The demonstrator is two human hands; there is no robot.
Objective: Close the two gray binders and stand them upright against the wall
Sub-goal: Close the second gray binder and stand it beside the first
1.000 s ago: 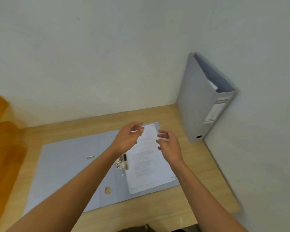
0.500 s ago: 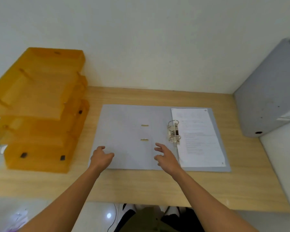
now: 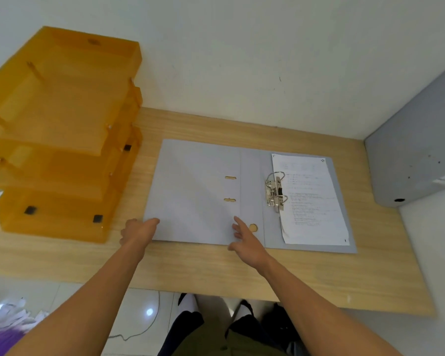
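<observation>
One gray binder (image 3: pixel 195 191) lies open and flat on the wooden desk (image 3: pixel 306 273), with metal rings (image 3: pixel 275 192) and printed sheets (image 3: pixel 311 201) on its right half. My left hand (image 3: pixel 139 231) touches the front left corner of its left cover, thumb on top. My right hand (image 3: pixel 247 240) rests on the front edge near the spine, fingers spread. A second gray binder (image 3: pixel 411 155) stands closed and upright against the right wall.
A stack of three orange letter trays (image 3: pixel 59 134) stands on the desk's left side, close to the open binder's left edge. White walls (image 3: pixel 242 60) bound the desk at the back and right. Below the front edge are floor, cable and my legs.
My view swung left from the upright binder to the open one. Both hands dropped to its front edge, and the left hand slid out to the cover's front left corner.
</observation>
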